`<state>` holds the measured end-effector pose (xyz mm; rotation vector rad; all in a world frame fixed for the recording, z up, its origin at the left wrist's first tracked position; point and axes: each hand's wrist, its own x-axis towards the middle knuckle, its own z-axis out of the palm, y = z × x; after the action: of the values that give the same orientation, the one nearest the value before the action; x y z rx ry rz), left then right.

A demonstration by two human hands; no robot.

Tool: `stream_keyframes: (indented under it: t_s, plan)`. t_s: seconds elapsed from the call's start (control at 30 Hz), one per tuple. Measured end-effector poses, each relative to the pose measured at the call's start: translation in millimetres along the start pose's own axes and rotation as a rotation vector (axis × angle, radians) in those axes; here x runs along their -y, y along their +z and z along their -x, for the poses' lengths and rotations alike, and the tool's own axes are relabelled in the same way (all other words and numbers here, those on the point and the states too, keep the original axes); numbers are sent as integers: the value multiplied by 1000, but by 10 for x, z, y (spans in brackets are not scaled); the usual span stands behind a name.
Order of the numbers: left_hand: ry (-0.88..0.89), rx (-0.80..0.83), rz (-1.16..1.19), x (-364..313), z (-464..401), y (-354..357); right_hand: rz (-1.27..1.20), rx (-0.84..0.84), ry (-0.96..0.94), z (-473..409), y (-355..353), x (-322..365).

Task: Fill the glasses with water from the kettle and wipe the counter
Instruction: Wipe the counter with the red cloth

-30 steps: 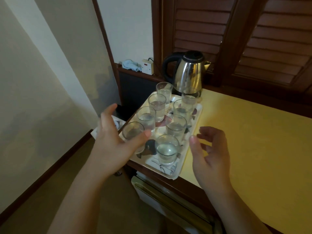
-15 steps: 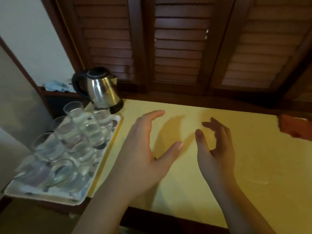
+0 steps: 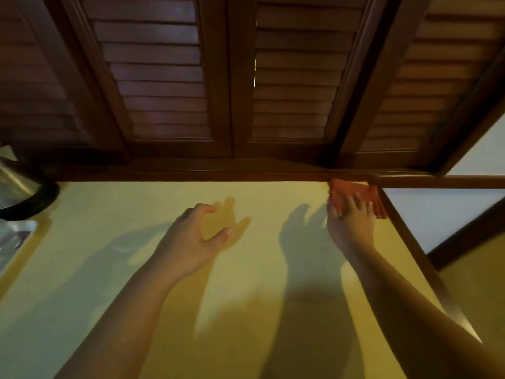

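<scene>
Reaching to the far right corner of the yellow counter [image 3: 246, 296], my right hand [image 3: 351, 224] lay flat on the red cloth [image 3: 355, 194], fingers spread, ready to wipe. My left hand [image 3: 195, 237] hovered open, empty. The kettle [image 3: 16, 187] sat far left.

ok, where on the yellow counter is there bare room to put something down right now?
Bare: the wide yellow counter between the open left hand and the right hand, and everything nearer the camera. Crowded: the far-right corner, where the right hand rests on the red cloth, and the left edge by the steel kettle and tray.
</scene>
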<state>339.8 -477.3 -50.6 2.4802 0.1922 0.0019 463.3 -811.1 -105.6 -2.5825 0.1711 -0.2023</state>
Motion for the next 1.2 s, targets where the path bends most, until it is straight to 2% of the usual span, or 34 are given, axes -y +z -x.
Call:
stream_keyframes:
  t_s: [0.17,0.33,0.4,0.5,0.6,0.73,0.93,1.1,1.2]
  plan:
    - [-92,55,-118,275,-414,111,306,289,17,-814,-13,-317]
    - [-111,36,-88,379,-357,56,359,302,-52,-956,164,-7]
    - [-95,-21,-15,356,-181,-6,415,302,-160,-830,313,297]
    - [-66,-121,92,461,299,-115,502,393,-345,-546,594,818]
    - [-39,-236,174,732,948,-227,495,513,-450,-349,846,1350]
    - [-84,-395,149,1314,1718,-391,501,576,-548,-116,1228,2064]
    - [-84,-389,120,1825,2164,-483,511,610,-672,479,1743,3023]
    - [-61,-417,240,1916,2245,-519,456,701,-881,1229,1997,3665]
    - [-42,-434,230,1964,2246,-571,402,790,-1013,1735,2021,3832]
